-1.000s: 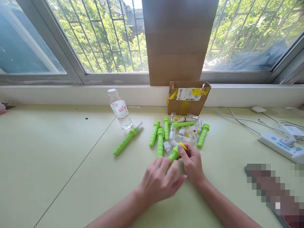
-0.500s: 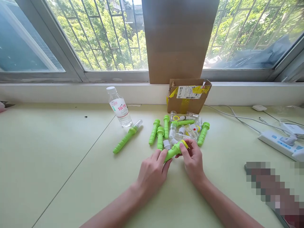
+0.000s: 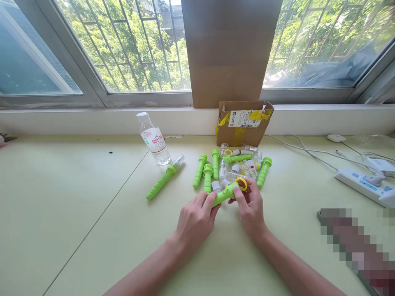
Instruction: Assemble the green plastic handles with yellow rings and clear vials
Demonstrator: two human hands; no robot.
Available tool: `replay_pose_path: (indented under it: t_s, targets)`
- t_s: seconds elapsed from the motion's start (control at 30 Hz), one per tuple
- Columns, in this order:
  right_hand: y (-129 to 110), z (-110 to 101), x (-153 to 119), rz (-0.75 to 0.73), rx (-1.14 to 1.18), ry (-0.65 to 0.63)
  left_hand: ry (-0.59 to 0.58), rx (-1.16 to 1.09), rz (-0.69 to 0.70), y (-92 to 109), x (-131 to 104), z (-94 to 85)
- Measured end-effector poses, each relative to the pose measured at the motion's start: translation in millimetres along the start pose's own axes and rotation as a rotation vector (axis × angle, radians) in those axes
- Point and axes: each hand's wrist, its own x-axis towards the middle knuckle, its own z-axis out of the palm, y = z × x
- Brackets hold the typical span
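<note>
The green tube point(image 3: 224, 195), at six o'clock from the carton point(image 3: 240, 130), is gripped by the left hand point(image 3: 195, 218) and right hand point(image 3: 251, 210); probably light and stiff, it suits a barrel hold.

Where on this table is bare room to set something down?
Bare: left of the lone green tube, and between the right hand and the power strip. Crowded: from the box down to the left hand, with clear tubes and other green tubes.

Pale green table point(image 3: 92, 255) carries green tubes point(image 3: 161, 183), clear cylinders point(image 3: 247, 169), a bottle point(image 3: 156, 142), cardboard box point(image 3: 243, 123) and power strip point(image 3: 362, 185).
</note>
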Motion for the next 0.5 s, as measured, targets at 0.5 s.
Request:
replay_pose_path:
  t_s: [0.5]
  targets:
    - [-2.8, 1.3, 0.3, -0.006, -0.013, 0.042, 0.016, 0.003, 0.025, -5.1, 2.7, -1.6]
